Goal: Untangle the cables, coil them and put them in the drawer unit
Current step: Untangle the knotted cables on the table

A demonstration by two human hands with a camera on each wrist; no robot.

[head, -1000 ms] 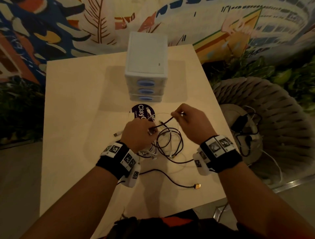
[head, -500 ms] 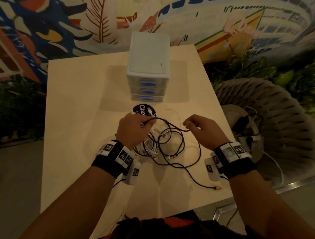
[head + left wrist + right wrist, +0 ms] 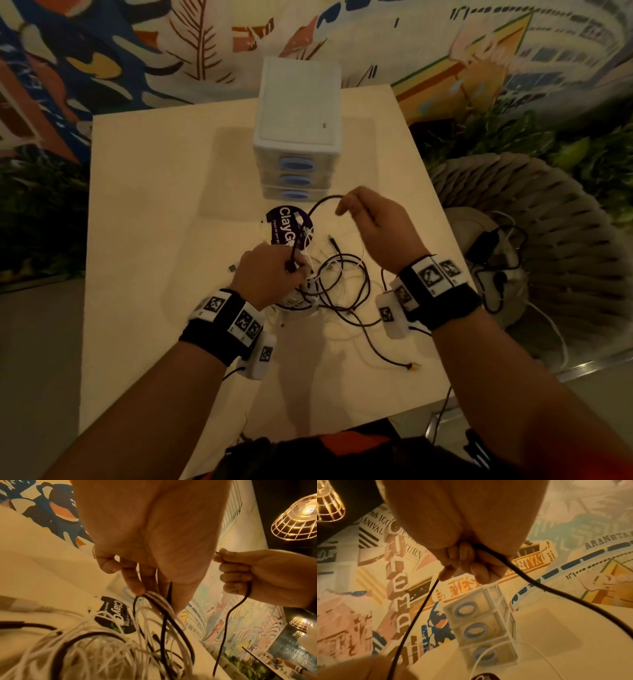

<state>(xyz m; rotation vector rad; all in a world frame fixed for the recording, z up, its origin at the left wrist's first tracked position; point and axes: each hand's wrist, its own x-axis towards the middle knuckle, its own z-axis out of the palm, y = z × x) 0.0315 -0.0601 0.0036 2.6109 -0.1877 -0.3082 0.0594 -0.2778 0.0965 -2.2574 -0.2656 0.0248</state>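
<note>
Overhead, drawer unit (image 3: 298, 137) top; wristward, fingers (image 3: 477, 569) (curled) gripping black cable (image 3: 556, 588).

We saw a black cable (image 3: 317, 205) arching up from a tangled heap of black and white cables (image 3: 329, 291) at the table's middle; the white three-drawer unit (image 3: 298, 137) stood beyond, drawers closed.

Cable tangle partly hidden, partly smeared
The left hand (image 3: 270, 274) covers part of the tangle (image 3: 329, 287); the round label (image 3: 286, 228) reads only "ClayG"; the near strands (image 3: 89, 654) blur.
</note>
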